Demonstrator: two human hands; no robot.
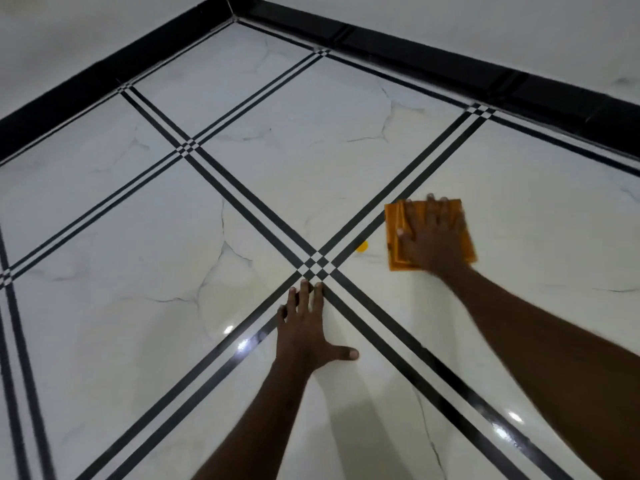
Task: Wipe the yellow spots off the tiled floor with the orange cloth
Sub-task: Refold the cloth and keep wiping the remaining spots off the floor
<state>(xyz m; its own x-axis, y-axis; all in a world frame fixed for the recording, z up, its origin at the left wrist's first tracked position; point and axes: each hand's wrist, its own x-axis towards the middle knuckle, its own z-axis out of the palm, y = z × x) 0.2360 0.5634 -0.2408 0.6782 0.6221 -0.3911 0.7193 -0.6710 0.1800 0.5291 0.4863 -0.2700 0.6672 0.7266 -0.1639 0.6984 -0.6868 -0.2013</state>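
Note:
A folded orange cloth lies flat on the white marble-look tiled floor, right of centre. My right hand presses down on it with fingers spread and straight. One yellow spot shows on the tile just left of the cloth, close to the black double grout lines. My left hand rests flat on the floor nearer to me, fingers straight, fingertips by the crossing of the black lines, holding nothing.
Black double stripes divide the floor into large tiles. A black skirting runs along both white walls, meeting in a corner at the top. Ceiling lights reflect in the glossy tiles near my arms.

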